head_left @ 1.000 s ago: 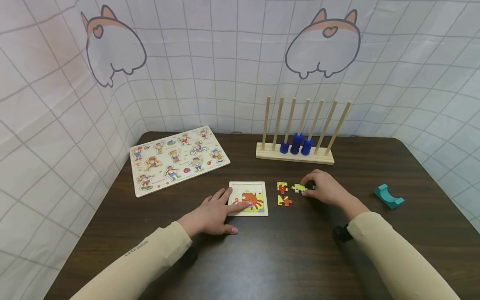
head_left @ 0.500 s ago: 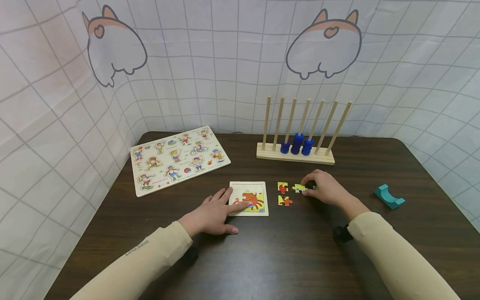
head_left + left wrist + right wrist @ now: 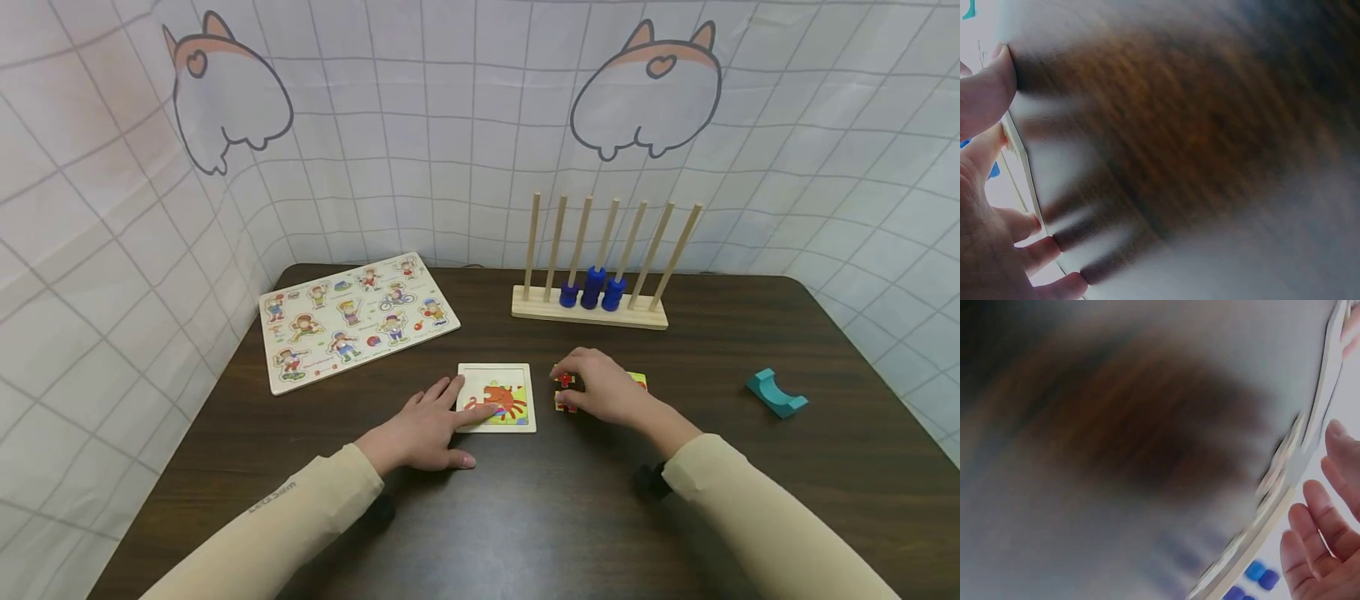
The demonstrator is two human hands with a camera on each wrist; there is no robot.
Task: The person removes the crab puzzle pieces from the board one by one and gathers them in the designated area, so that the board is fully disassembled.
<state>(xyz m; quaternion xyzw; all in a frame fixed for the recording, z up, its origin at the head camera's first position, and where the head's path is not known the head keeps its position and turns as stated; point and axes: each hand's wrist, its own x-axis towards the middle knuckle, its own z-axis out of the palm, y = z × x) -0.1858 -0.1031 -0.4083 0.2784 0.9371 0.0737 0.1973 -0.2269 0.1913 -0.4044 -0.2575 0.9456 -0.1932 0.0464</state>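
Note:
In the head view my left hand (image 3: 422, 427) lies spread at the left edge of a small square puzzle board (image 3: 498, 367), its index finger resting on the red crab-like picture. Its straight fingers touch the board's edge in the left wrist view. My right hand (image 3: 609, 390) is over the loose puzzle pieces to the right of the board. Its thumb and index finger stand apart around a red-and-yellow piece (image 3: 564, 380) and an orange-and-yellow piece (image 3: 564, 403), both partly covered. Another yellow-and-red piece (image 3: 637, 378) shows behind the hand. The right wrist view shows nothing between its fingers.
A larger puzzle board (image 3: 360, 321) with sports figures lies at the back left. A wooden peg stand (image 3: 588, 310) with blue beads stands at the back. A teal arched block (image 3: 777, 393) lies at the right. A grid-patterned cloth surrounds the dark table (image 3: 525, 517).
My right hand has let go of the yellow-and-white piece and moved left over the two pieces nearest the board. A piece behind it has come into view. My left hand stays still.

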